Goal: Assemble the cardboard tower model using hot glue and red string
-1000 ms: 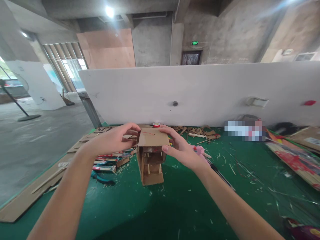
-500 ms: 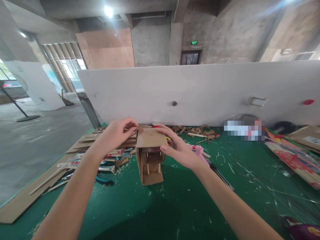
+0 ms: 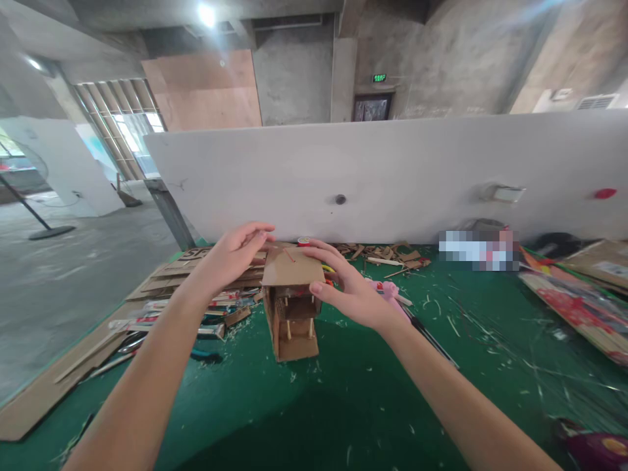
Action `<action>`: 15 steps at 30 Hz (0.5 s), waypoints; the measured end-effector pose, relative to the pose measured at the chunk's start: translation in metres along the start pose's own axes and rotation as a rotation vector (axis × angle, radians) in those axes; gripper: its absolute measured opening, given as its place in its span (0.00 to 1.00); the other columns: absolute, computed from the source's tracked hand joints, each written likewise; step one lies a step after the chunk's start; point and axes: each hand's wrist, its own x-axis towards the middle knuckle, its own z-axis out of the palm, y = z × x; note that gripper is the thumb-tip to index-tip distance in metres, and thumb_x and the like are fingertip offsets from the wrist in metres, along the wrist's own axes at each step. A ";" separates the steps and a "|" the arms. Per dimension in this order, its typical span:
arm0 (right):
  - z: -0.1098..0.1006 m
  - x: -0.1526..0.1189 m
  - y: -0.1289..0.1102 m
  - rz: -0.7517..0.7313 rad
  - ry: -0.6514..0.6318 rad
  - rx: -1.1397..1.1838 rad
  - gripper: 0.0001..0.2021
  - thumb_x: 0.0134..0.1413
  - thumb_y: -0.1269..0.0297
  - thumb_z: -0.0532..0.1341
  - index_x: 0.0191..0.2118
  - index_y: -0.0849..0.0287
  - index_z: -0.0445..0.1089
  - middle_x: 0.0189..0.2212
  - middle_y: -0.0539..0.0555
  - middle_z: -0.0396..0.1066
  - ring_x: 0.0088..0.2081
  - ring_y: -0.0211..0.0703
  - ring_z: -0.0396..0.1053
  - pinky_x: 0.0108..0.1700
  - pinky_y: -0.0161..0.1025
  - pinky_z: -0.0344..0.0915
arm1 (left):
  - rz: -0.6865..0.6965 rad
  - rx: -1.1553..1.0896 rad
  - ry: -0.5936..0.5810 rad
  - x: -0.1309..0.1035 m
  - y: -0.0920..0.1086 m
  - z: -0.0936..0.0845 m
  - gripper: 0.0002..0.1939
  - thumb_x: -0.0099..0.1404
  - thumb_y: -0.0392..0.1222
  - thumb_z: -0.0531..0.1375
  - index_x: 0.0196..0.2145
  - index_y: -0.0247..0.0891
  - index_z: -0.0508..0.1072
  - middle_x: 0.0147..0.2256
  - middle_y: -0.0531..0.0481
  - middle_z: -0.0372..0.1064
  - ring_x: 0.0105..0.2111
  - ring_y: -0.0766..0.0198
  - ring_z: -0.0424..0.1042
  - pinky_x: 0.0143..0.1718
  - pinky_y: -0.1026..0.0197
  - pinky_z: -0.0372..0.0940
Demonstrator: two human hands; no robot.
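Note:
A small cardboard box structure [image 3: 294, 268] stands upright on the green table, its front open and showing a shelf and short wooden sticks inside. A thin red thread [image 3: 290, 254] lies on its flat top. My right hand [image 3: 346, 288] rests against the right side and top edge of the box, fingers apart. My left hand [image 3: 235, 254] hovers just left of the top, fingers loosely extended, with nothing visible in it. Behind the box is a small red-rimmed round item [image 3: 303, 242].
Cardboard sheets [image 3: 169, 284] and packaged tools lie at left. Cardboard scraps [image 3: 405, 257] are behind, near the white partition [image 3: 407, 170]. A pink item [image 3: 390, 291] and dark rods lie right of the box; packets [image 3: 574, 301] sit farther right.
My left hand has loosened from a pinch near the thread and its fingers have spread. The thread now lies on the box top. My right hand stays at the box.

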 end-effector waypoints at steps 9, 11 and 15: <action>-0.004 0.000 0.004 -0.003 -0.021 -0.037 0.25 0.58 0.52 0.61 0.61 0.38 0.60 0.67 0.49 0.45 0.68 0.51 0.44 0.60 0.49 0.63 | 0.157 0.203 -0.386 -0.026 0.001 -0.014 0.31 0.64 0.58 0.59 0.63 0.58 0.57 0.67 0.54 0.47 0.62 0.49 0.59 0.56 0.54 0.66; -0.005 0.000 0.003 -0.005 -0.027 -0.054 0.25 0.59 0.52 0.61 0.61 0.37 0.59 0.67 0.49 0.45 0.68 0.50 0.45 0.61 0.49 0.62 | 0.162 0.196 -0.374 -0.025 -0.003 -0.012 0.31 0.64 0.57 0.59 0.63 0.59 0.58 0.67 0.55 0.46 0.62 0.50 0.58 0.55 0.54 0.67; -0.004 0.000 0.002 -0.013 -0.034 -0.049 0.26 0.59 0.53 0.62 0.61 0.39 0.58 0.68 0.49 0.45 0.67 0.49 0.46 0.62 0.50 0.60 | 0.170 0.212 -0.340 -0.028 -0.007 -0.011 0.31 0.63 0.56 0.60 0.63 0.59 0.58 0.67 0.54 0.47 0.60 0.49 0.61 0.51 0.55 0.71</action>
